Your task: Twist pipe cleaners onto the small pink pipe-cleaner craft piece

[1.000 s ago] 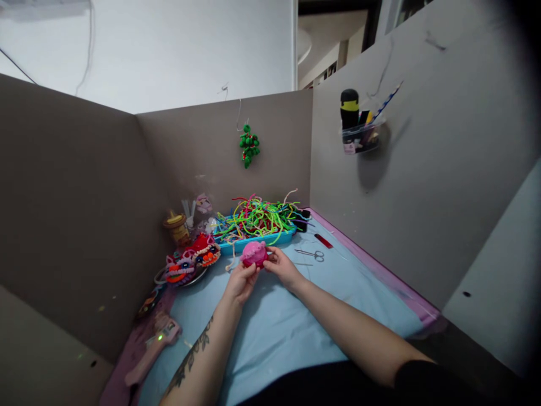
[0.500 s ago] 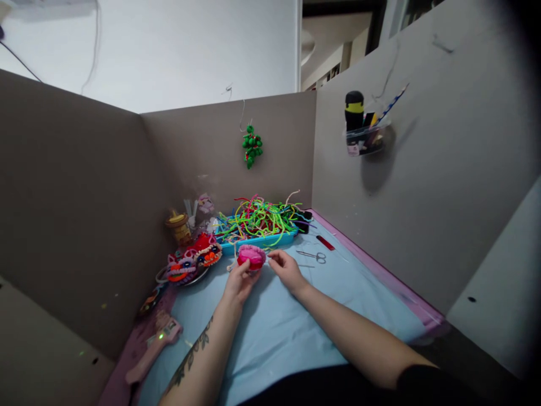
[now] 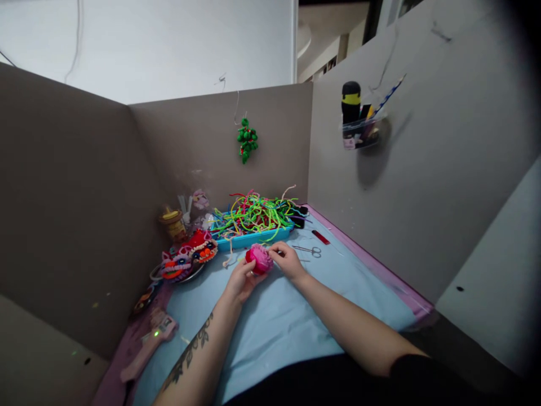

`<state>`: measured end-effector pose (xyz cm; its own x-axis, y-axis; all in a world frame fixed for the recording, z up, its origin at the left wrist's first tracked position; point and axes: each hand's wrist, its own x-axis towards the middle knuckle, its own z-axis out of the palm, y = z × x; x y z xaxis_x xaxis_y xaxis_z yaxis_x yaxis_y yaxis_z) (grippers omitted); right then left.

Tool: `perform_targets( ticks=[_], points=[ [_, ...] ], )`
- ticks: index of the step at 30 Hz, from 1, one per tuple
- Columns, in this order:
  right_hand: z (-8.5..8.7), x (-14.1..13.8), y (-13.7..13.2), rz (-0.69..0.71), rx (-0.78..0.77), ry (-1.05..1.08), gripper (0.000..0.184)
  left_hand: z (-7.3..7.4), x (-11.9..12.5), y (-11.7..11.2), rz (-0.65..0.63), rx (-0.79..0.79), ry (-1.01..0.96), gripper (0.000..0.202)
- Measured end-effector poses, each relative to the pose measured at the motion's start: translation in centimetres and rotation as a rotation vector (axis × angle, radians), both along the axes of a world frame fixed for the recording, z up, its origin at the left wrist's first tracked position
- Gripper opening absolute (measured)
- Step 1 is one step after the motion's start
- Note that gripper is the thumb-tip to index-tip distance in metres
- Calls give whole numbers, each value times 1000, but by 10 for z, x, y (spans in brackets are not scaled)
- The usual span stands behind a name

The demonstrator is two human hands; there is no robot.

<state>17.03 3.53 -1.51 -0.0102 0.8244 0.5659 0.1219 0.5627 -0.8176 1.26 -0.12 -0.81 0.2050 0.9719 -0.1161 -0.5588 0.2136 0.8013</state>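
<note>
My left hand [image 3: 244, 280] is closed around a round pink and red fuzzy craft piece [image 3: 262, 257], thumb on its red side. At the right edge of the piece, my right hand [image 3: 286, 259] has its thumb and fingertips pinched together. Whatever sits in that pinch, if anything, is too small to make out. Behind the hands, a blue tray [image 3: 240, 241] is heaped with pipe cleaners [image 3: 262, 214], mostly green with some red, pink and blue. Beyond my right hand lies a pair of scissors [image 3: 313, 251].
Left of the tray, colourful fuzzy craft figures [image 3: 177, 266] sit on a metal dish. A pink glue gun [image 3: 147, 347] with a green light lies at front left. A red flat object [image 3: 320, 237] is on the right. Grey panels [image 3: 228, 129] enclose the table, one bearing a green ornament [image 3: 247, 141].
The pink piece has turned in my left hand and moved slightly right. My right fingertips, earlier a little apart from it, are now at its edge. The whole view has shifted slightly.
</note>
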Motion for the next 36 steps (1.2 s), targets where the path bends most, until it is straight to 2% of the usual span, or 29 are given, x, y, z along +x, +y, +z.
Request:
perform_targets(
  ticks=[6,13,21,25,31,36],
  points=[
    [-1,0,1,17,-44,3,12,5,1,-2,-6,-42,-31,29],
    [-3,-1,1,10,-5,-23,9,5,3,-4,-11,2,-20,19],
    [-4,-1,3,-9,-42,-24,3,5,4,-4,-16,21,-15,22],
    [-7,-2,5,24,-105,24,12,5,4,-4,-12,18,-19,22],
    [-8,0,6,34,-82,19,12,5,4,-4,-6,22,-2,23],
    [-7,0,8,131,-239,133,17,4,6,-6,-25,81,23,29]
  ],
)
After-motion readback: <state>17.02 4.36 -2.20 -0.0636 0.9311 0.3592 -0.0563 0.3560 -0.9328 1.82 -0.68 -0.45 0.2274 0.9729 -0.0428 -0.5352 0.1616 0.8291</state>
